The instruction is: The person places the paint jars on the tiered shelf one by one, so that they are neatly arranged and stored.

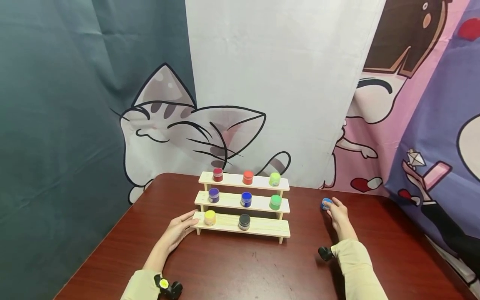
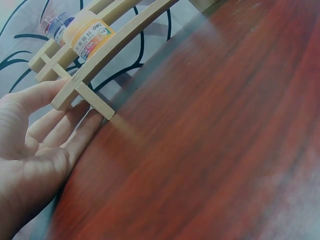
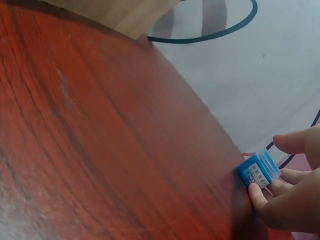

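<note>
In the head view my left hand (image 1: 178, 230) holds the left end of a three-tier wooden rack (image 1: 262, 227) at its lowest shelf. The left wrist view shows its fingers (image 2: 80, 117) around the shelf end and beside the leg. Far to the right, my right hand (image 1: 339, 214) pinches a small blue paint jar (image 1: 326, 203) low over the table. One digit lies on the label and others are behind the jar. On the lowest shelf stand a yellow jar (image 1: 210, 218) and a black jar (image 1: 244, 222).
The middle shelf bears a purple jar (image 1: 213, 195), a dark blue jar (image 1: 246, 199) and a green jar (image 1: 275, 202). Up top are a dark red jar (image 1: 218, 174), an orange-red jar (image 1: 248, 177) and a light green jar (image 1: 275, 179). Printed cloth (image 1: 296, 83) hangs behind the brown table (image 1: 240, 275).
</note>
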Action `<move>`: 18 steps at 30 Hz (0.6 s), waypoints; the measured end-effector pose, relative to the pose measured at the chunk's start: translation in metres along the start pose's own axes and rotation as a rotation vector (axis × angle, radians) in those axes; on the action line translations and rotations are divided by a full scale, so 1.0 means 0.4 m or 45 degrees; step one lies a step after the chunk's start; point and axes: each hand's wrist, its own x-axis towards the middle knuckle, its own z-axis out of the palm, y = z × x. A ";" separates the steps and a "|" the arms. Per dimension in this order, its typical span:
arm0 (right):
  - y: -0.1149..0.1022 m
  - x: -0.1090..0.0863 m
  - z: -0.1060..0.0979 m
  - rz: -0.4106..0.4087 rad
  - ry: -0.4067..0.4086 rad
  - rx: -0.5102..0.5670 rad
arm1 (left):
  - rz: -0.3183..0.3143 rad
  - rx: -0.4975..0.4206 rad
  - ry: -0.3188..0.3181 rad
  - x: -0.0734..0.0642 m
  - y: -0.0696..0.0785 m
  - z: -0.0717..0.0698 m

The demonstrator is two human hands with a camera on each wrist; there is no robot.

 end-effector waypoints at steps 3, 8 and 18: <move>0.008 0.001 -0.007 -0.017 0.010 -0.097 | -0.005 -0.021 0.013 -0.003 0.000 0.004; 0.021 0.001 -0.013 -0.068 0.058 -0.214 | -0.009 -0.011 0.012 -0.003 -0.001 0.007; 0.027 0.004 0.002 -0.077 0.187 -0.193 | -0.009 -0.024 0.011 0.000 0.003 0.004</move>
